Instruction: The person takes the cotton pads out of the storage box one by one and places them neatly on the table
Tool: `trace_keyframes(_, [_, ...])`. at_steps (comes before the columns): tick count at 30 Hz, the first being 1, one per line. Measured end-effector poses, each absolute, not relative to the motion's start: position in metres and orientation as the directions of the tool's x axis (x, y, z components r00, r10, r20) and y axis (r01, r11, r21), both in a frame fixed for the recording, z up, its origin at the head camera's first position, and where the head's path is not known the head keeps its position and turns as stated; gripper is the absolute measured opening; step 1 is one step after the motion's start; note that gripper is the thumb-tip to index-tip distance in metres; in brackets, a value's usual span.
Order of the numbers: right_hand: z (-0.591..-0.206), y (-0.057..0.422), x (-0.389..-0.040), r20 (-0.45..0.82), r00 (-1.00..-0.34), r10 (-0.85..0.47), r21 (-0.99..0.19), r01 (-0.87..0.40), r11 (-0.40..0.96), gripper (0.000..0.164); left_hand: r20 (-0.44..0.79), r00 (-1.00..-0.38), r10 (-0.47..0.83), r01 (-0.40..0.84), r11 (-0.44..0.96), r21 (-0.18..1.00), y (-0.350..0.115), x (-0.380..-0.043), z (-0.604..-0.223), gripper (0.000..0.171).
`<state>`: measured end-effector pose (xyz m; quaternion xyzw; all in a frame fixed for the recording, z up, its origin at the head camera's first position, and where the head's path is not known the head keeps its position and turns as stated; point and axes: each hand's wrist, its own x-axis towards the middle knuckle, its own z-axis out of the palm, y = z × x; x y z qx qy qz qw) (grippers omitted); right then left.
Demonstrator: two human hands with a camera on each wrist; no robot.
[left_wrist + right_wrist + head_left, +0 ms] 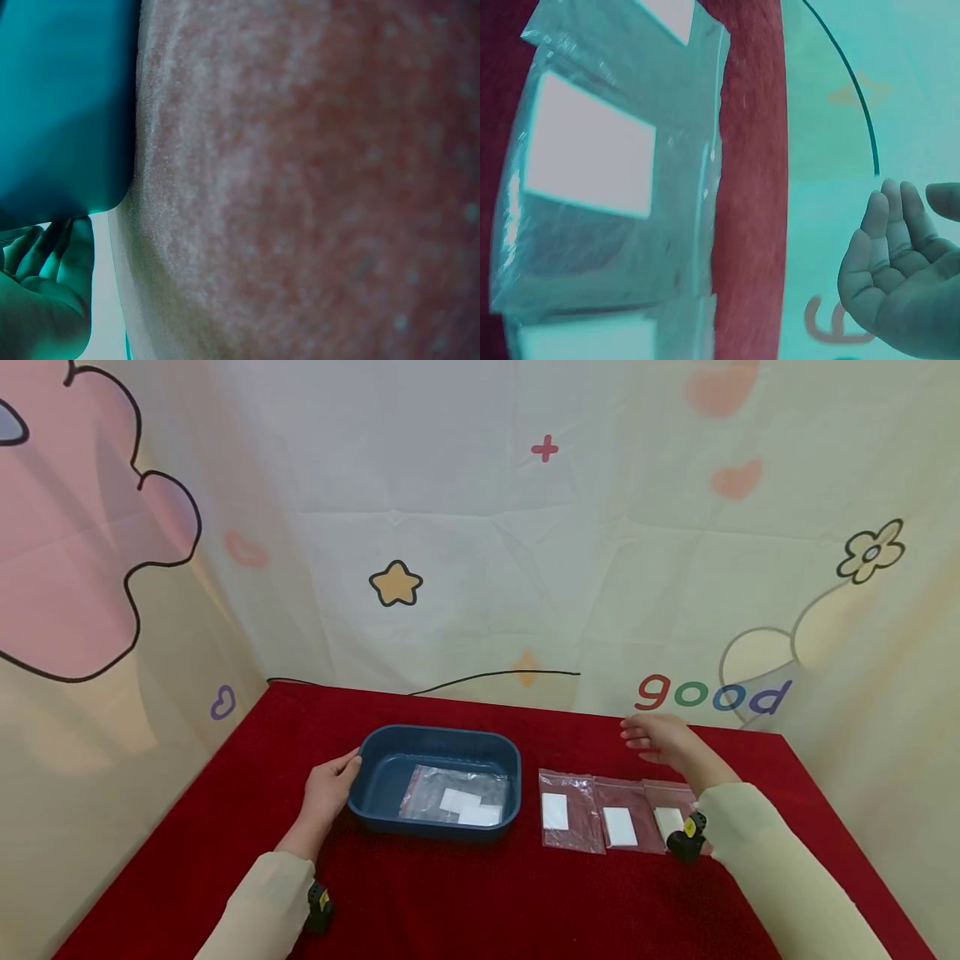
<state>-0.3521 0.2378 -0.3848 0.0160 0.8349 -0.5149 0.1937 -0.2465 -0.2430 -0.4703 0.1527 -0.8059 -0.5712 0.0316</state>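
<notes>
A dark blue plastic basin [431, 828] sits left of centre on the red cloth. My left hand [327, 787] holds its left end, thumb at the rim and the fingers against the outer wall; in the left wrist view those fingers [73, 259] show by the basin's side. Inside lie clear zip bags [427, 785] with white rectangular pieces. To the right, three more zip bags [577, 835] lie overlapping in a row, each holding a white piece [555, 812]. My right hand [663, 742] is raised behind the rightmost bags, fingers loosely bent and holding nothing.
Red cloth [465, 902] covers the table. A pale printed curtain [480, 568] hangs behind its back edge and along both sides. In the head view my right forearm overlaps the rightmost bag [667, 789].
</notes>
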Motion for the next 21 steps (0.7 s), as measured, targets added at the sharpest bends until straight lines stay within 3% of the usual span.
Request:
trace_keyframes(8, [-0.364, 0.199, -0.362, -0.267, -0.938, -0.222, -0.843, 0.116, 0.525, 0.053, -0.12, -0.953, -0.279, -0.206, 0.301, 0.931, -0.242, -0.245, -0.47, 0.044])
trace_keyframes(21, [-0.34, 0.154, -0.372, -0.268, -0.887, -0.376, -0.831, 0.015, 0.555, 0.049, -0.091, -0.953, -0.29, -0.184, 0.312, 0.932, -0.241, -0.245, -0.469, 0.044])
